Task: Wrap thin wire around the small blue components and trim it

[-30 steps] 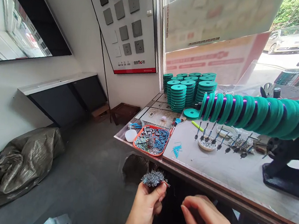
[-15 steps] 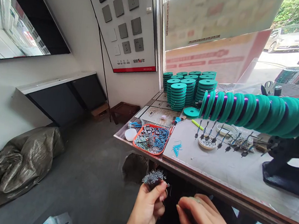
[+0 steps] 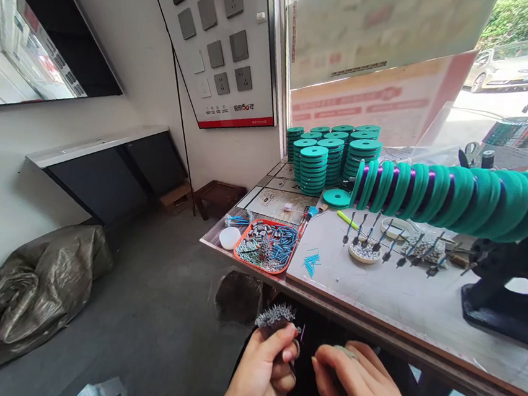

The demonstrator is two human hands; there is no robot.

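Below the table edge, my left hand (image 3: 266,369) is closed around a dark bundle topped with many fine grey wire-like ends (image 3: 275,315). A short purple thread-like piece (image 3: 302,332) shows beside its fingers. My right hand (image 3: 358,384) is just to the right, apart from the left, fingers curled and thumb pressed toward them; anything pinched there is too small or hidden. On the table above lies a red-rimmed tray (image 3: 239,253) of small blue, grey and silver parts. Loose blue pieces (image 3: 311,262) lie right of it.
A rod of green spools (image 3: 455,198) on a black stand (image 3: 487,306) crosses the table's right side, weighted threads hanging from it. Stacked green spools (image 3: 313,171) stand behind. A dish of white beads (image 3: 364,251) sits beneath the threads. A white cup (image 3: 229,238) stands near the left corner.
My left hand and its bundle have shifted slightly right and down, and the purple piece now shows beside it. The right hand has barely moved.
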